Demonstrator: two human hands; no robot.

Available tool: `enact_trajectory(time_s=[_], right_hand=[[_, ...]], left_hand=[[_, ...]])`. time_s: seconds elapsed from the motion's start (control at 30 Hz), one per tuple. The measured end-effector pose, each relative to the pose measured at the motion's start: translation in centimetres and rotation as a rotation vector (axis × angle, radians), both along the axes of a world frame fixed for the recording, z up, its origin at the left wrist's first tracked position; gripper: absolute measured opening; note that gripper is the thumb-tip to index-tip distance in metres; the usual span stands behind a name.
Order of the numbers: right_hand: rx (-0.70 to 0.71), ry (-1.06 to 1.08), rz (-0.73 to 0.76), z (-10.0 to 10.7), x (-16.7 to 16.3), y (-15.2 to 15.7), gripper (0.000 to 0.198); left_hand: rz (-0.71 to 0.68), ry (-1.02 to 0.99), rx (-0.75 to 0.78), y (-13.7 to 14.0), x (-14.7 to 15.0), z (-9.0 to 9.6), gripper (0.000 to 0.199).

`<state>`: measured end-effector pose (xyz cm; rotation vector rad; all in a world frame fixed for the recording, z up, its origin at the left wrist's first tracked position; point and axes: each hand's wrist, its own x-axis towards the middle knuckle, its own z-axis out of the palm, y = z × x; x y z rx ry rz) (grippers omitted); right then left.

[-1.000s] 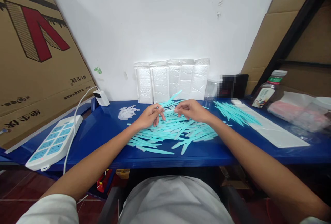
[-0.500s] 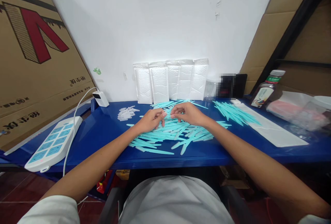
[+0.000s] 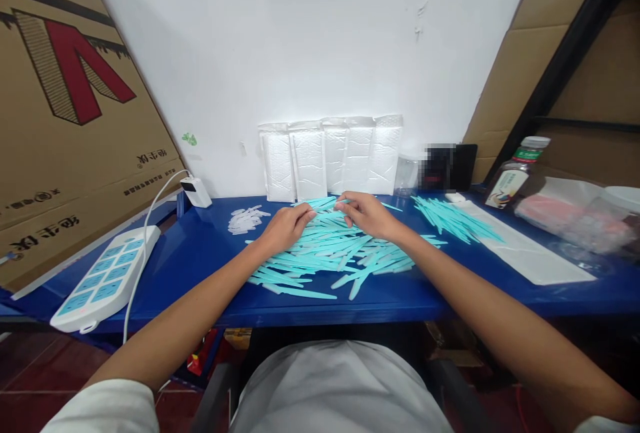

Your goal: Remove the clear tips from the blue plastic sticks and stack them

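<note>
A broad pile of slim turquoise sticks that look like eyebrow razors (image 3: 320, 263) lies in front of me, several with pale clear ends. Over its left back part, my left hand (image 3: 287, 227) is closed, thumb and fingers pinched on a turquoise razor. My right hand (image 3: 367, 214) faces it from the other side, its fingers curled and pinching at the same razor's other end. The fingertips partly hide the held razor, and other razors lie right behind it. Small clear plastic pieces (image 3: 247, 219) sit in a heap left of my left hand.
White padded mailers (image 3: 307, 161) lean on the wall. More razors (image 3: 450, 218) lie at right, partly on a white sheet (image 3: 540, 256). A bottle (image 3: 520, 169) and plastic bags (image 3: 575, 216) are far right. A power strip (image 3: 105, 276) and white charger (image 3: 195, 191) with a cable stand left.
My hands have drawn slightly apart and a little farther forward over the pile. Their fingertips were nearly touching before; now a wider gap shows between them.
</note>
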<state>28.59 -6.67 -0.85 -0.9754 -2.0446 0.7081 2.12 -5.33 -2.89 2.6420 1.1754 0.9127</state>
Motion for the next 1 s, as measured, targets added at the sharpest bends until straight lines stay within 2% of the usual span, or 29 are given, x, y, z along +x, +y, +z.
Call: enact_trajectory(time_s=[0.2, 0.33, 0.43, 0.57, 0.63, 0.73, 0.8, 0.87, 1.0], right_hand=[[0.065, 0.036, -0.001, 0.2, 0.0, 0.2, 0.047], [0.115, 0.038, -0.072, 1.0, 1.6, 0.8, 0.046], [0.161, 0.046, -0.224, 1.7, 4.5, 1.9, 0.050], [0.166, 0.001, -0.350, 2.3, 9.4, 3.8, 0.055], [0.131, -0.059, -0.386, 2.3, 12.0, 4.6, 0.057], [0.003, -0.188, -0.414, 1.9, 16.3, 5.4, 0.056], [-0.064, -0.218, -0.528, 1.5, 19.3, 5.7, 0.049], [-0.126, -0.225, -0.705, 0.9, 22.1, 5.9, 0.039], [-0.267, -0.228, -1.029, -0.5, 25.5, 6.2, 0.034]], left_hand=[[0.077, 0.046, 0.092, -0.5, 0.7, 0.1, 0.038], [0.148, 0.069, 0.118, 0.3, -0.8, 0.4, 0.040], [0.283, 0.059, 0.149, 1.6, -3.3, 1.3, 0.044], [0.499, 0.335, 0.106, 3.0, -6.3, 2.4, 0.047], [0.609, 0.464, 0.059, 3.6, -7.4, 2.6, 0.051], [0.712, 0.605, -0.071, 4.4, -8.9, 2.6, 0.057], [0.752, 0.662, -0.166, 5.0, -9.9, 2.5, 0.059], [0.781, 0.693, -0.233, 5.5, -10.8, 2.4, 0.060], [0.794, 0.724, -0.268, 6.3, -11.7, 2.2, 0.063]])
